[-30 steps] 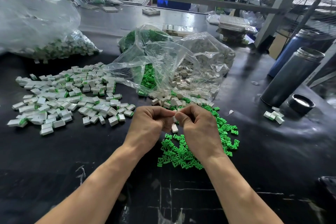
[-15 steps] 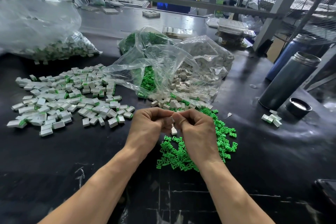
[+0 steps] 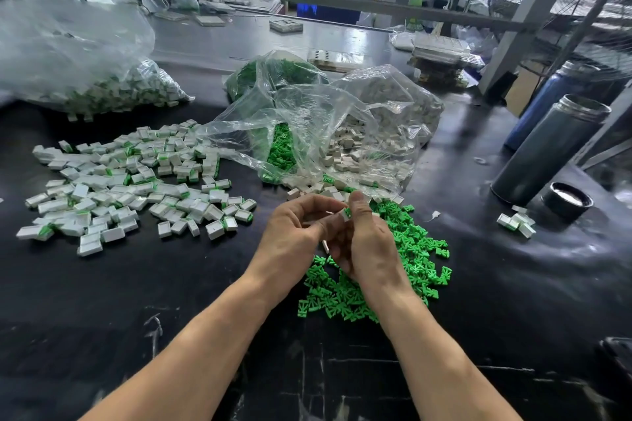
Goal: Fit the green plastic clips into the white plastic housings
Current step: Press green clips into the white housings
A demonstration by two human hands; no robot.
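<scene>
Pinching a small white housing (image 3: 343, 214) between them, the left hand (image 3: 294, 236) and right hand (image 3: 367, 243) meet above the black desk (image 3: 171, 301); each grip is curled onto the piece, with a sliver of green showing at the right thumb. Loose green clips (image 3: 410, 249) lie heaped under and right of the hands. Assembled white housings (image 3: 130, 181) spread across the desk to the left. Behind, an open clear bag (image 3: 342, 126) spills clips and bare housings. A steel flask (image 3: 547, 150) stands at right beside its cap (image 3: 567, 202). No writing or brand is legible anywhere.
</scene>
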